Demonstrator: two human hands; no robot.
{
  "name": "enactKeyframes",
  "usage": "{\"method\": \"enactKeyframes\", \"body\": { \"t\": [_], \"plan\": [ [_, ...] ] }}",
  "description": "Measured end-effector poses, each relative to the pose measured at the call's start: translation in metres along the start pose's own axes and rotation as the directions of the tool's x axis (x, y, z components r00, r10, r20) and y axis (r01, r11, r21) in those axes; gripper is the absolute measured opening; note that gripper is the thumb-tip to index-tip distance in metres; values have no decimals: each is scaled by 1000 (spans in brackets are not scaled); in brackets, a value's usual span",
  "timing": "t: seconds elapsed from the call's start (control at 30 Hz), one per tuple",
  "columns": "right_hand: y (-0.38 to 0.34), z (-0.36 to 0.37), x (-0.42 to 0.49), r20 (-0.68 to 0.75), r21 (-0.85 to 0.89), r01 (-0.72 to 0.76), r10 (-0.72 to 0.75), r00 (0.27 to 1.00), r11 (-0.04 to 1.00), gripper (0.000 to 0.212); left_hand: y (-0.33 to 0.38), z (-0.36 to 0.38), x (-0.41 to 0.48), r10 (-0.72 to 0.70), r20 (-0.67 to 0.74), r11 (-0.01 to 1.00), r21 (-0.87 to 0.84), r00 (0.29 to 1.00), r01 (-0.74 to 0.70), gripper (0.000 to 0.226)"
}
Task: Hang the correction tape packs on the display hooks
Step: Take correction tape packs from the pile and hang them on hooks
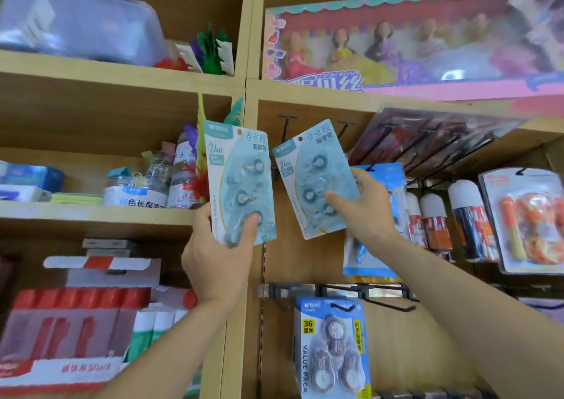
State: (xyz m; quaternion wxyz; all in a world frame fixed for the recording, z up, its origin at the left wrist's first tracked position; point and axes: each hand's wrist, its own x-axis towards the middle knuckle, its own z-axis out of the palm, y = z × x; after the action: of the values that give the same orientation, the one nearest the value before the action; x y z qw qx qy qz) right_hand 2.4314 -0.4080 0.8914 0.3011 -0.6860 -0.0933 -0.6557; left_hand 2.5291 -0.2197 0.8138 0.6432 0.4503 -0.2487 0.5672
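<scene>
While left hand (218, 246) grips left pack (241, 176), right hand (370, 212) grips right pack (314, 179) — light, stiff card, I think — hold low, hole free for hook (284, 133).

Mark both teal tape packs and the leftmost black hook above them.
Left teal pack (241, 185): head view, clear blister.
Right teal pack (314, 182): head view, clear blister.
Leftmost black hook (285, 130): head view, shaft.

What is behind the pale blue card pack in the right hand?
Above the pale blue card pack gripped by the right hand, black wire hooks and the wooden back panel show. A bright blue hanging pack peeks out beside it. Anything directly behind is covered.
</scene>
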Motion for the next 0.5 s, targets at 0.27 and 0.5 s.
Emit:
{"method": "enactKeyframes", "body": {
  "t": [0.27, 0.5],
  "plan": [
    [11, 19, 22, 55, -63, 37, -34, 998, 997, 40, -8, 0, 2, 26, 3, 999, -28, 1000, -26, 54],
    [12, 29, 25, 12, -62, 85, -85, 996, 994, 36, -9, 0, 2, 35, 21, 999, -20, 999, -34, 52]
  ]
}}
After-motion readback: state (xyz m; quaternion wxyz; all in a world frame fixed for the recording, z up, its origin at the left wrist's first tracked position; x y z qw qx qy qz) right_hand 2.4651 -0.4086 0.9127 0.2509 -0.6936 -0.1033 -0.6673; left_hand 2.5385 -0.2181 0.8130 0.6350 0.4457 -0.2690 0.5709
